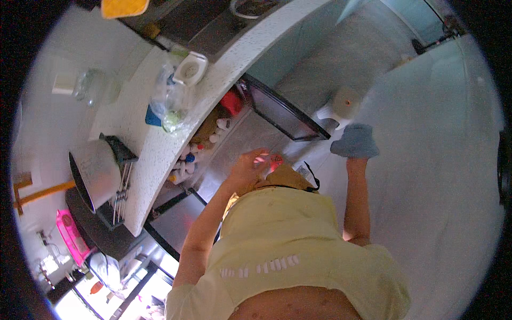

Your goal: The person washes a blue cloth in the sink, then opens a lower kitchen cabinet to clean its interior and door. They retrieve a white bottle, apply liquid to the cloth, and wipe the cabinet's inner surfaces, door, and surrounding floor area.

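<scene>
In the head view my left hand [249,166] is in front of my waist, its fingers curled round a small red and pinkish thing [276,160] whose kind is unclear. A blue-grey cloth or mitt [356,141] covers my right hand out to the right, hiding its fingers, so whether it grips the cloth is unclear. Beyond my left hand stands an open cabinet door [286,110] with a dark frame. Inside the low cabinet are several bottles [190,158] with coloured caps and a red item [231,103].
A speckled white countertop [160,160] curves along the left. On it are a clear plastic bag [170,106], a white container [191,69], a knife block [116,188] and a pot [96,172]. A white stool-like item [342,106] stands on the floor beyond the door.
</scene>
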Tool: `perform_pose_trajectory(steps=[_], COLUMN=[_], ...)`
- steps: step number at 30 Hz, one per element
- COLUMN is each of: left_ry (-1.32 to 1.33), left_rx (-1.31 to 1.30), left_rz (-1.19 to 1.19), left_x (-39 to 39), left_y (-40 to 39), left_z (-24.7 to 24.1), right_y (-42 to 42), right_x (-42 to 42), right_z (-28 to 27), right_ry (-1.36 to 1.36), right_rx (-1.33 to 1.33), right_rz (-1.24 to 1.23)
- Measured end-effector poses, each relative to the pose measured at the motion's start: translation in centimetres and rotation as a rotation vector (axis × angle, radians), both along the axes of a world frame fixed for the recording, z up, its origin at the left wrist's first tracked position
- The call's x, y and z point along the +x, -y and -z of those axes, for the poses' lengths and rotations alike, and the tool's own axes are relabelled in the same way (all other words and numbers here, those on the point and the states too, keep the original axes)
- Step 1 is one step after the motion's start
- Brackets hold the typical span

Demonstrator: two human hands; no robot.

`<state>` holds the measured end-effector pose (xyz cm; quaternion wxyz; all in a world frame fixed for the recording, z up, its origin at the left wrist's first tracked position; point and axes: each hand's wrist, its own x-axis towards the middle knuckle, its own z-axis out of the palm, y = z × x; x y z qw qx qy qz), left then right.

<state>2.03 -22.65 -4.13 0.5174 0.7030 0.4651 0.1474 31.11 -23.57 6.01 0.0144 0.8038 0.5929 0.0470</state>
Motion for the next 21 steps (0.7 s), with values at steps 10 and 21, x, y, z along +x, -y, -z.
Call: perform_pose_trajectory(steps=[10, 21], left_ry=[0.505, 0.163], left_rx=[-0.046, -0.152], left_rz=[0.287, -0.155], left_x=[9.7, 0.8], left_y=[-0.4, -3.0], left_z=[-5.0, -6.5], right_y=[3.2, 2.1], right_x=[-5.1, -2.1], right_z=[0.9, 5.2], right_ry=[-0.377, -0.912], right_rx=[0.179, 0.023], right_rz=[-0.551, -0.185])
